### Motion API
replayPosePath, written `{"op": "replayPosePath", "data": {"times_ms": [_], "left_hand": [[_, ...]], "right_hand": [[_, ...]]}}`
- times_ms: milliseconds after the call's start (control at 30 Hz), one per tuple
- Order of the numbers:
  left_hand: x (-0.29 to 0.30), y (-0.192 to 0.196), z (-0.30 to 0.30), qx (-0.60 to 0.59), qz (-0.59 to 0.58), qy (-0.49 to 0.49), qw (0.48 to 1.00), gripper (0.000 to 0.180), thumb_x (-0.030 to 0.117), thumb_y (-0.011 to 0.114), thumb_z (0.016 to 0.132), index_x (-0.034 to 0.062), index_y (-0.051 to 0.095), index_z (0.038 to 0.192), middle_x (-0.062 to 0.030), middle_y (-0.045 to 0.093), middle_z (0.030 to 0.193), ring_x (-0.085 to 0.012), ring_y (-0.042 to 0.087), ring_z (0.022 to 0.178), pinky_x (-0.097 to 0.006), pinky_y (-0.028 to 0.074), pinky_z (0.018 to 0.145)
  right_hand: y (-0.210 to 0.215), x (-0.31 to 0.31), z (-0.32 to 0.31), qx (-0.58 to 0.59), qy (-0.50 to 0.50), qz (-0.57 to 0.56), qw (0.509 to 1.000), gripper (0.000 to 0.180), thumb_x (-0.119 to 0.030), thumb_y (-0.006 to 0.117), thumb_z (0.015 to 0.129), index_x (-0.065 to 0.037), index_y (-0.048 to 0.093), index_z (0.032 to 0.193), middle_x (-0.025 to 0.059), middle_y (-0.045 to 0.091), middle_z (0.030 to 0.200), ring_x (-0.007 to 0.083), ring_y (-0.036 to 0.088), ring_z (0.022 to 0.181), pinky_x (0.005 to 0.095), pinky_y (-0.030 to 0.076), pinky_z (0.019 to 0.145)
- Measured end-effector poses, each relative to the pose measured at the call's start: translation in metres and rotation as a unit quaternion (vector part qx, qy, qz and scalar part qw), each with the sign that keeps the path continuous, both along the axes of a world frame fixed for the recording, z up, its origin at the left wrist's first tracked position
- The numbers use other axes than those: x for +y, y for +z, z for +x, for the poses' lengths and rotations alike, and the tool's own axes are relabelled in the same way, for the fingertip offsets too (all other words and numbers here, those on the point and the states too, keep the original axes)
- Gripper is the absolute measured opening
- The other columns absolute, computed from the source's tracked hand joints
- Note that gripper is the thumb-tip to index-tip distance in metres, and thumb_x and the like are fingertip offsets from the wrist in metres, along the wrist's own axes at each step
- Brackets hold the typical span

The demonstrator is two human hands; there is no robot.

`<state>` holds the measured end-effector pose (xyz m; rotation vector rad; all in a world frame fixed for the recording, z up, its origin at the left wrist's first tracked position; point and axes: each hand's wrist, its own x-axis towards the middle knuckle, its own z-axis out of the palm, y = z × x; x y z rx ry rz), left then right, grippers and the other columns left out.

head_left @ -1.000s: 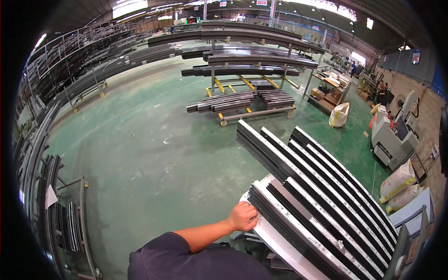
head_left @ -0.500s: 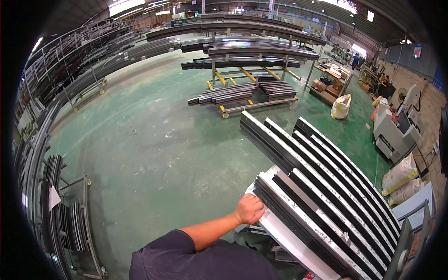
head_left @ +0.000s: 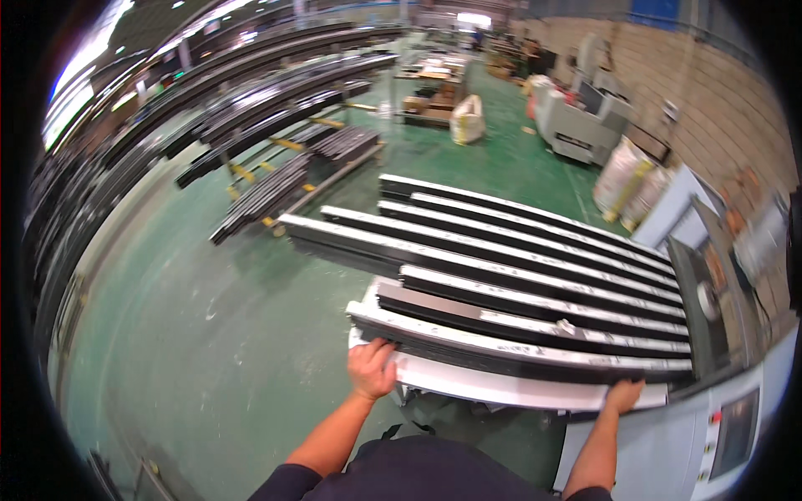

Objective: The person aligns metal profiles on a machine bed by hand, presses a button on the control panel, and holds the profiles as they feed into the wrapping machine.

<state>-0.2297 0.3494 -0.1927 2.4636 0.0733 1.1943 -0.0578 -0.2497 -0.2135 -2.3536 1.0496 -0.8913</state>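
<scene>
Several long black profiles with white film strips on top lie side by side on a table with a white front edge (head_left: 510,387). At the left end of the nearest black profile (head_left: 518,357), my left hand (head_left: 373,367) has its fingers curled against the front side. My right hand (head_left: 623,396) grips the same profile near its right end, fingers closed at its lower front edge. Both thumbs and the profile's underside are partly hidden. Behind it lie more film-topped profiles (head_left: 535,260), their left ends staggered.
A grey machine with a screen panel (head_left: 735,434) stands at the right, beside a dark upright fence (head_left: 703,313). Racks of dark profiles (head_left: 276,179) fill the far left. White sacks (head_left: 626,179) and another grey machine (head_left: 582,121) line the brick wall.
The view has swung to the right, bringing the screen panel in. My right hand now shows on the nearest profile's right end; my left hand stays at its left end.
</scene>
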Motion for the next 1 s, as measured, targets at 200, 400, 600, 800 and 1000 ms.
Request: {"op": "replayPosePath", "data": {"times_ms": [200,400,600,800,1000], "left_hand": [[-0.005,-0.003,0.009,-0.008,0.019,-0.013,1.0,0.039,0.028,0.061,0.076,0.0056,0.075,0.104,-0.0117,0.072,0.108,-0.0303,0.06,0.085,-0.042,0.045,0.081],[-0.006,-0.005,0.006,-0.012,0.015,-0.021,1.0,0.036,0.025,0.061,0.074,0.007,0.075,0.101,-0.0104,0.072,0.106,-0.0298,0.06,0.086,-0.042,0.045,0.082],[-0.002,-0.006,0.006,-0.014,0.013,-0.017,1.0,0.029,0.024,0.06,0.074,0.0079,0.074,0.094,-0.0093,0.07,0.103,-0.0293,0.061,0.087,-0.043,0.045,0.083],[-0.004,-0.007,0.008,-0.011,0.011,-0.023,1.0,0.029,0.023,0.06,0.074,0.0071,0.074,0.094,-0.0093,0.07,0.102,-0.0292,0.06,0.086,-0.043,0.045,0.084],[-0.006,-0.006,0.008,-0.011,0.009,-0.024,1.0,0.028,0.022,0.058,0.076,0.0064,0.073,0.094,-0.011,0.071,0.103,-0.03,0.061,0.088,-0.042,0.044,0.084]], "right_hand": [[0.017,0.013,-0.012,-0.02,-0.015,0.001,1.0,0.045,-0.009,0.055,0.089,-0.001,0.056,0.134,0.0283,0.066,0.121,0.0483,0.061,0.112,0.0536,0.046,0.099],[0.03,0.023,-0.019,-0.005,-0.026,-0.008,1.0,0.044,-0.009,0.056,0.089,0.002,0.056,0.132,0.0274,0.066,0.122,0.0477,0.06,0.113,0.053,0.045,0.101],[0.033,0.029,-0.019,0.006,-0.017,-0.009,1.0,0.044,-0.008,0.058,0.088,0.003,0.056,0.13,0.027,0.066,0.121,0.0469,0.06,0.113,0.0531,0.045,0.1],[0.029,0.022,-0.015,0.004,-0.024,-0.016,1.0,0.043,-0.008,0.059,0.088,0.003,0.056,0.129,0.0263,0.066,0.121,0.0462,0.06,0.113,0.053,0.045,0.099],[0.03,0.021,-0.014,0.011,-0.023,-0.017,1.0,0.043,-0.009,0.06,0.088,0.004,0.056,0.129,0.027,0.066,0.121,0.0462,0.06,0.113,0.0526,0.045,0.1]]}}
